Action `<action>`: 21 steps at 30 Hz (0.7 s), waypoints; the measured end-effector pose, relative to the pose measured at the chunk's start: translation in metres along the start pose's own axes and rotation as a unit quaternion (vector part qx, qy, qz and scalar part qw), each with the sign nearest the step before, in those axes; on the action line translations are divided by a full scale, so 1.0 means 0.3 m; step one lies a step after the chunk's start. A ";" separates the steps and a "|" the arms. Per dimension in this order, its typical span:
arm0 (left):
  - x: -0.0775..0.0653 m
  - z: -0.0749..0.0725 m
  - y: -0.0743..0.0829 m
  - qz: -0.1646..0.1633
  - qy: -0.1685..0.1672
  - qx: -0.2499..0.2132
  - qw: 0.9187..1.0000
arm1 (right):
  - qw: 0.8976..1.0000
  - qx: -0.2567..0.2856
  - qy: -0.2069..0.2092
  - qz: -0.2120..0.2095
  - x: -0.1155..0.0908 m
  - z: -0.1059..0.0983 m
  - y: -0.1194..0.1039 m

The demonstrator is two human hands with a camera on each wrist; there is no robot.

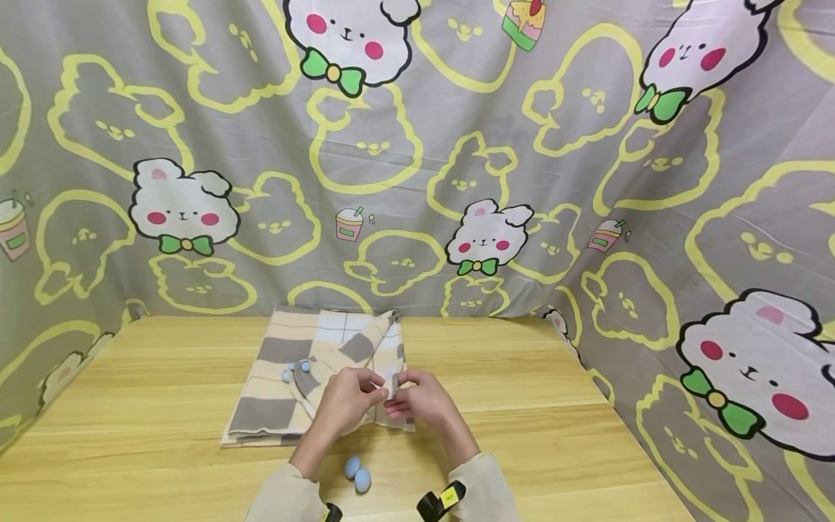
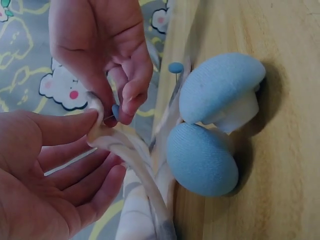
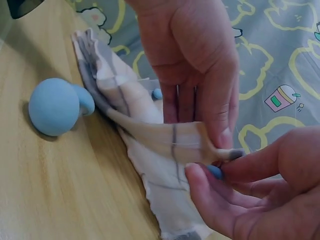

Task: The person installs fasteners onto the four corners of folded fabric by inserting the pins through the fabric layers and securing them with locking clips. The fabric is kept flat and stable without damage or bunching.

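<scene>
A plaid cloth in beige, grey and white lies on the table, its near right corner raised between both hands. My left hand pinches the folded cloth edge between thumb and fingers. Opposite it, my right hand holds a blue-headed pin between thumb and fingertips, right at that edge. In the left wrist view the pin's thin shaft points toward the cloth. Two blue mushroom-shaped pieces with domed caps lie on the table near the wrists; one shows a white stem.
More small blue pieces sit on the cloth's left part. Another blue-headed pin stands up beside the cloth in the left wrist view. A patterned curtain hangs behind the wooden table and along its sides.
</scene>
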State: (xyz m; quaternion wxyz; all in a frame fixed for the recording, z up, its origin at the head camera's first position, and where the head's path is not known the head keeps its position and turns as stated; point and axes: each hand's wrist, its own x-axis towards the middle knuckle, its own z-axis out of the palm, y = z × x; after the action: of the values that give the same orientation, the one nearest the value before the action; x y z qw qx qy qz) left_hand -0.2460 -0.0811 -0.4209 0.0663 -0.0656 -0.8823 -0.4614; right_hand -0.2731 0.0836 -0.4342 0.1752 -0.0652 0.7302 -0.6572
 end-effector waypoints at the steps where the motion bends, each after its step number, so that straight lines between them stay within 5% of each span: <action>1: 0.000 0.000 0.000 -0.001 0.001 0.000 1.000 | 1.000 0.001 -0.005 0.000 -0.002 0.000 -0.003; 21: -0.002 0.008 -0.001 0.015 0.009 0.001 1.000 | 1.000 0.008 -0.011 0.002 -0.015 0.008 -0.018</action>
State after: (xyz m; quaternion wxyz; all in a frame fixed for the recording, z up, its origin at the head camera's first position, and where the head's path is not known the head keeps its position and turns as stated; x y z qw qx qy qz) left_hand -0.2457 -0.0794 -0.4224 0.0814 -0.0742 -0.8809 -0.4603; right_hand -0.2688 0.0821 -0.4283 0.1850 -0.0693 0.7229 -0.6621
